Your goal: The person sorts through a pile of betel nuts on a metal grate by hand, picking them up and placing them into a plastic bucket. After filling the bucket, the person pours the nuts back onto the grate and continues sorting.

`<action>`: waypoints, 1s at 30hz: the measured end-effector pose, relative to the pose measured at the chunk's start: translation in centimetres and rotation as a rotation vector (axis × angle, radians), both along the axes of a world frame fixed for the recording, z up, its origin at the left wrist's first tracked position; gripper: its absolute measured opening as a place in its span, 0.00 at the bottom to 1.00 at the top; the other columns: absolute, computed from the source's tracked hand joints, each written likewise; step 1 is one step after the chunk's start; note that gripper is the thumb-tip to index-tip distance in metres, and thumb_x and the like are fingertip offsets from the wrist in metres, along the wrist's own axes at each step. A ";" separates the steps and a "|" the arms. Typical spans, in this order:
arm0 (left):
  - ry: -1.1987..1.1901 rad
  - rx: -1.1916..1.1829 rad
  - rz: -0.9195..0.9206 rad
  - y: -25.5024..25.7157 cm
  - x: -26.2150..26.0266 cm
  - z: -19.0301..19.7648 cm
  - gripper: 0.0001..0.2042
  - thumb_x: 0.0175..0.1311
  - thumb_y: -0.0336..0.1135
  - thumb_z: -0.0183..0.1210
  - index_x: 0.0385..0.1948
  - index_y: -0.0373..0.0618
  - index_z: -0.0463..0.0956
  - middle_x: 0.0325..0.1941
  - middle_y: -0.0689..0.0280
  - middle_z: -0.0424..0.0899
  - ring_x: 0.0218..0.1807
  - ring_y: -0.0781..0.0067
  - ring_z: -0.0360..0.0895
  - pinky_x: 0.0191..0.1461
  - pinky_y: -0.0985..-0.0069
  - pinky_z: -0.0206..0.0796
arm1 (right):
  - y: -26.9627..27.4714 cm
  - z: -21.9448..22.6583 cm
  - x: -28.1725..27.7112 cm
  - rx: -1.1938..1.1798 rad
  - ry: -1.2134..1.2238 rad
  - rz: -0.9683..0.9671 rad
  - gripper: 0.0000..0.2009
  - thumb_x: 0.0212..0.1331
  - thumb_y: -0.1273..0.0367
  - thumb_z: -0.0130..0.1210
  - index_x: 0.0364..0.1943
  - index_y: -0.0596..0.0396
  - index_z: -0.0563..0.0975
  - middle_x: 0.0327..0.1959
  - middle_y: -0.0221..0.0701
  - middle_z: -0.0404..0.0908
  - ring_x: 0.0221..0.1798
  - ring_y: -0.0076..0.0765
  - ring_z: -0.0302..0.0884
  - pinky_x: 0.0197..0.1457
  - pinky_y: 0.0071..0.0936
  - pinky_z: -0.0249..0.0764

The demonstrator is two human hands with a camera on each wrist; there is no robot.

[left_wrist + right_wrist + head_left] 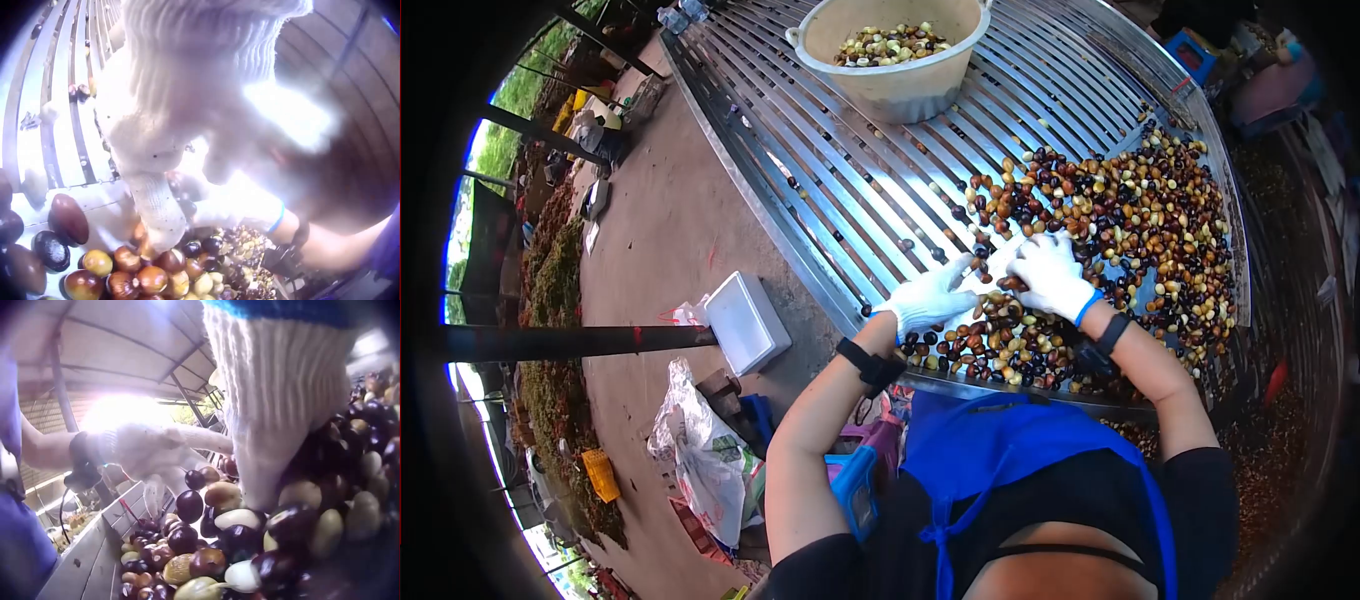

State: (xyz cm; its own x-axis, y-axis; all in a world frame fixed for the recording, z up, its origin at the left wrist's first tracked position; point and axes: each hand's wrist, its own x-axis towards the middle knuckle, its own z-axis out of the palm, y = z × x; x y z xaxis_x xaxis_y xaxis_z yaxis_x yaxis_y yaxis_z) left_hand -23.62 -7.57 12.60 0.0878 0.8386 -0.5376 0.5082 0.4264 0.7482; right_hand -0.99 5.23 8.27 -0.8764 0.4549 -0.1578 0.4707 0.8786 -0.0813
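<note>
Nuts (1165,215) cover part of the slatted tabletop (830,180), most heaped right of the right hand (1052,278), whose fingers rest among them, gripping or not I can't tell; the left hand (925,300) touches some, fingers extended.

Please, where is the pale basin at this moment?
In the head view, the pale basin stands at the top centre, on the slatted metal table, up and left of the heap of small oval pieces.
</note>
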 end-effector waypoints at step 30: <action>0.519 0.117 -0.278 0.6 11.7 -7.6 0.23 0.67 0.53 0.55 0.47 0.39 0.76 0.40 0.46 0.85 0.45 0.47 0.85 0.49 0.56 0.75 | -1.4 -1.3 18.8 0.090 0.328 -0.062 0.11 0.53 0.58 0.62 0.40 0.38 0.80 0.44 0.31 0.76 0.63 0.44 0.72 0.70 0.66 0.52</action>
State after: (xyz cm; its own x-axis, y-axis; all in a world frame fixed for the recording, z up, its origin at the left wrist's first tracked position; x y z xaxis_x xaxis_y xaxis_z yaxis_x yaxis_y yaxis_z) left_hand -11.97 -7.00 5.00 0.0630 0.8779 -0.4747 0.9004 0.1551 0.4064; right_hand 17.85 3.80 6.93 -0.8442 0.5079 0.1714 0.4847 0.8598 -0.1606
